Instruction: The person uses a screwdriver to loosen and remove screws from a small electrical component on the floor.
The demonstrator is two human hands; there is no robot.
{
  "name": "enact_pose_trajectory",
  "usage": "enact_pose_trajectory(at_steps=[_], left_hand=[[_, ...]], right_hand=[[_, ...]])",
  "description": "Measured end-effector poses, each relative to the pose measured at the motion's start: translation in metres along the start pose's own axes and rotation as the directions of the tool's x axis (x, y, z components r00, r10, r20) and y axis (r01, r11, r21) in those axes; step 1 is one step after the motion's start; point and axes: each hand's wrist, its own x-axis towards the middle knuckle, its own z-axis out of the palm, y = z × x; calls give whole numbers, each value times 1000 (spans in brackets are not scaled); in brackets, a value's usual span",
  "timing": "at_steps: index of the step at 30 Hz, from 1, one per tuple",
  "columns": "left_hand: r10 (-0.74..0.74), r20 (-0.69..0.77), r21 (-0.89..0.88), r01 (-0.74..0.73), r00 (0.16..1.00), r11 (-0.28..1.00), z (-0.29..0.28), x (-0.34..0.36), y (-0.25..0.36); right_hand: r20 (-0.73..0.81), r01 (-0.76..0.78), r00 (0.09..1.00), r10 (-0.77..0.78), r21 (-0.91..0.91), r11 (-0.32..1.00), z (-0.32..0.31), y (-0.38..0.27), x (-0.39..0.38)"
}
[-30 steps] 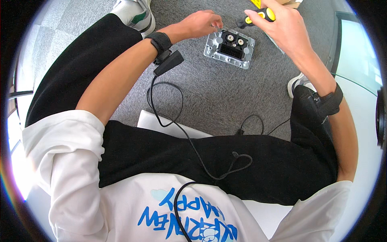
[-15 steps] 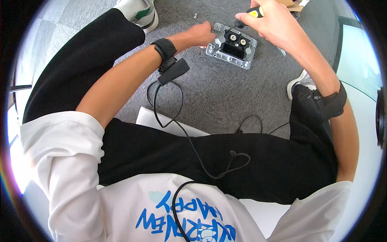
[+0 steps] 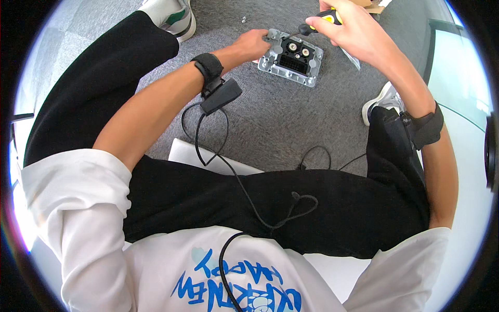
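My right hand [image 3: 340, 23] is closed around a black-and-yellow screwdriver [image 3: 306, 28], whose thin shaft points down-left at the top-left corner of a silver metal housing [image 3: 313, 78] lying on the carpet. The housing has a black connector block [image 3: 292, 63] with two round metal fittings. My left hand [image 3: 254, 45] is closed at the housing's left corner, gripping it, with some fingertips hidden. Small metal pieces [image 3: 244, 20] lie on the carpet beyond my left hand. A pale, thin strip [image 3: 352, 60] lies right of the housing, partly behind my right hand.
Cardboard [image 3: 377, 7] lies at the top right. My shoes [image 3: 374, 108] are at either side of the work. Black cables [image 3: 223, 135] loop across the carpet and my legs. A white flat panel [image 3: 179, 148] lies under me, and glass [image 3: 452, 73] stands at the right.
My left hand has moved down from the screwdriver's tip to the housing's left corner. My right hand and screwdriver have shifted slightly left. The small metal pieces now show.
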Motion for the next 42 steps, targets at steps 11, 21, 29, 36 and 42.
enact_pose_trajectory(at_steps=[11, 21, 29, 36, 42], left_hand=[[-102, 126, -148, 121, 987, 982, -11, -11, 20], [-115, 164, -197, 147, 980, 969, -12, -6, 9], [142, 45, 238, -149, 989, 960, -8, 8, 6], [22, 75, 199, -36, 997, 979, -3, 1, 16], [19, 150, 180, -47, 989, 983, -9, -7, 34]], right_hand=[[96, 105, 990, -100, -54, 993, -9, 1, -1], [378, 104, 925, -43, -144, 984, -32, -15, 9], [203, 597, 800, -564, -180, 782, 1, 7, -8], [204, 494, 862, -464, -134, 859, -11, 21, -4], [287, 541, 835, -470, -269, 797, -12, 26, -9]])
